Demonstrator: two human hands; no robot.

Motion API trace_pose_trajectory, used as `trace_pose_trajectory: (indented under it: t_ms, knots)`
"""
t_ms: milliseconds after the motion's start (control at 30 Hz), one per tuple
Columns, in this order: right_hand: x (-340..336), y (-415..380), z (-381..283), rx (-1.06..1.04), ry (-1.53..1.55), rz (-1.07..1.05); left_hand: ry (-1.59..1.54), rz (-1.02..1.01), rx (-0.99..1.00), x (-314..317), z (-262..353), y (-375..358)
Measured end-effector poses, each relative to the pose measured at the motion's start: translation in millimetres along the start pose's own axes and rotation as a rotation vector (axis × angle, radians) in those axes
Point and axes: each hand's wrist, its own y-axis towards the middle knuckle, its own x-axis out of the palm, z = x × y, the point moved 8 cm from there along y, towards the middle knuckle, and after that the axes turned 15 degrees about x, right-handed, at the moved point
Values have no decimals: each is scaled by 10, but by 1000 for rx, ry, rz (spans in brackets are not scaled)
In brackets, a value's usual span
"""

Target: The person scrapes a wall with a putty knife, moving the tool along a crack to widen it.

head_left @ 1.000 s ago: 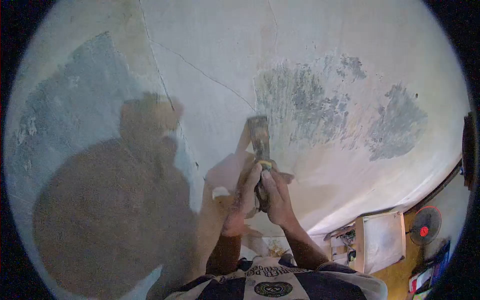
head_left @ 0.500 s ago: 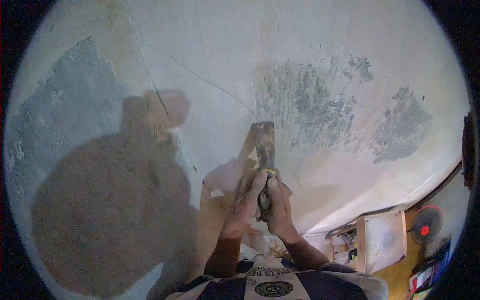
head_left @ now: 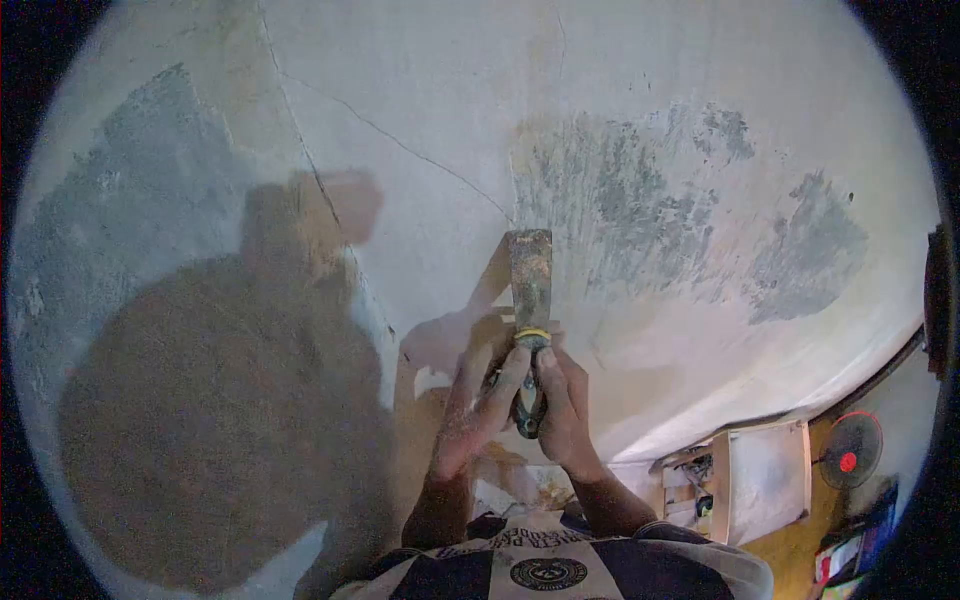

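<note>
A paint scraper (head_left: 531, 272) with a wide, worn metal blade points up the wall in the middle of the head view. Both hands grip its dark handle, thumbs side by side on top. My left hand (head_left: 492, 385) closes around the handle from the left, and my right hand (head_left: 565, 405) from the right. The blade's top edge is at the wall (head_left: 430, 90), beside the left border of a scraped grey patch (head_left: 640, 190); whether it touches cannot be made out. The fingers behind the handle are hidden.
Thin cracks (head_left: 400, 145) run across the wall. Another bare grey patch (head_left: 150, 160) lies at left, partly under a large head shadow (head_left: 220, 420). At lower right stand a white panelled piece of furniture (head_left: 765, 480) and a fan (head_left: 852, 450) with a red centre.
The scraper has moved slightly up, and its blade is seen more face-on. More of the handle's lower end shows between my hands, which remain closed on it.
</note>
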Motion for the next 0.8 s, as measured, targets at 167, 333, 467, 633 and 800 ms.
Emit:
trace_pose_trajectory:
  t_ms: [167, 333, 467, 633, 800]
  knots:
    - [-65, -3, -368, -141, -227, 65, -6, 85, 200, -45, -117, -371]
    - [-82, 31, -493, -197, -238, 87, 17, 2, 124, 95, -164, -531]
    - [-95, 149, -644, -244, -483, 86, -238, 21, -3, 185, -126, -487]
    - [31, 299, -884, -297, -524, 72, -367, 55, 35, 206, -18, -496]
    - [81, 362, -754, -298, -382, 68, -554, -22, -107, 242, -263, -564]
